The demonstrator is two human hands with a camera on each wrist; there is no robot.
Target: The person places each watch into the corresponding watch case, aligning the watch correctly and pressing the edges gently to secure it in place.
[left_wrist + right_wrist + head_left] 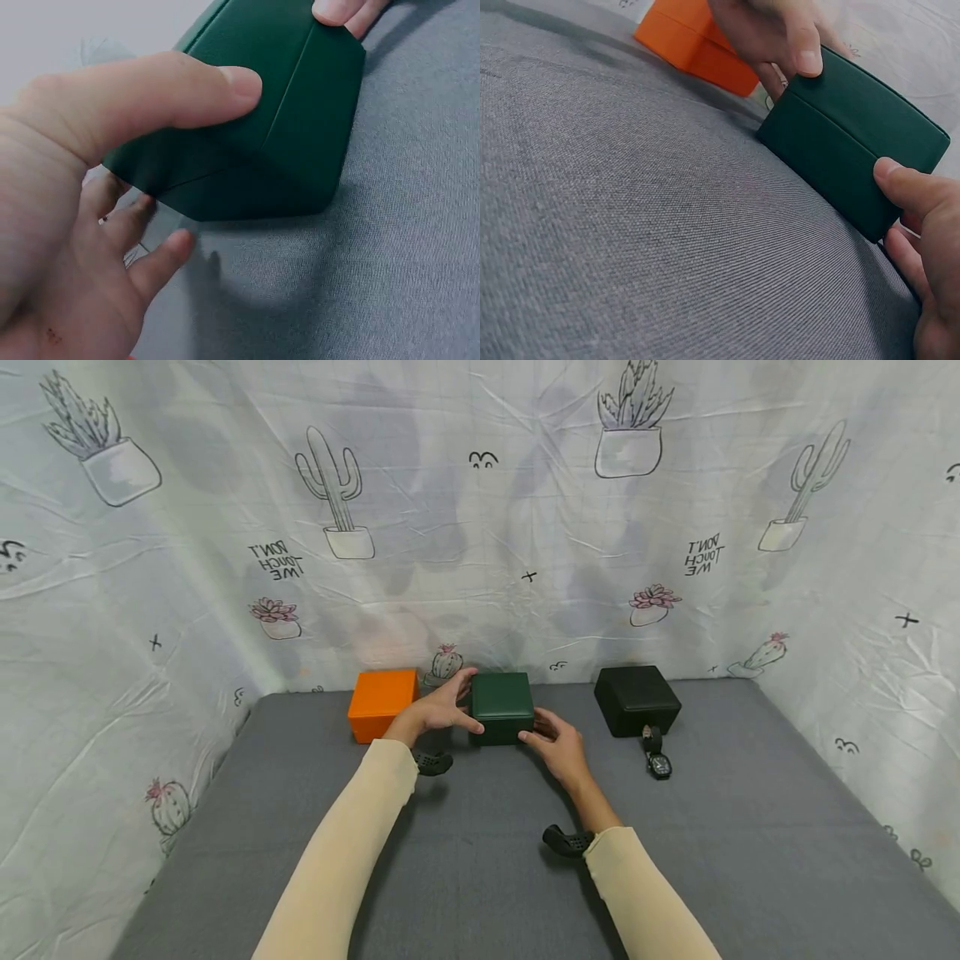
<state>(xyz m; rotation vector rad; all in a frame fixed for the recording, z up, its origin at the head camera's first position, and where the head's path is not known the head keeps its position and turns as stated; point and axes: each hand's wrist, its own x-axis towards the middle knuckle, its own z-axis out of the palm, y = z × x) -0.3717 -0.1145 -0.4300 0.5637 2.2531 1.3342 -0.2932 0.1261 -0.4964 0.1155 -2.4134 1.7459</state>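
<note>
A dark green box [501, 697] with a seam below its lid sits at the back middle of the table, between both hands. My left hand [444, 703] holds its left side, the thumb [240, 84] pressed on the front face above the seam and the fingers spread along the side. On the right side, my right hand [561, 750] grips the front corner, its thumb [889, 169] at the seam; its other fingers are partly hidden behind the box. In the right wrist view the green box [840, 142] shows its front, lid down.
An orange box [384, 697] stands just left of the left hand. Farther right is a black box [636, 697], with a black wristwatch [658, 763] lying against its front. A patterned white curtain [450, 527] hangs behind the grey table [465, 877].
</note>
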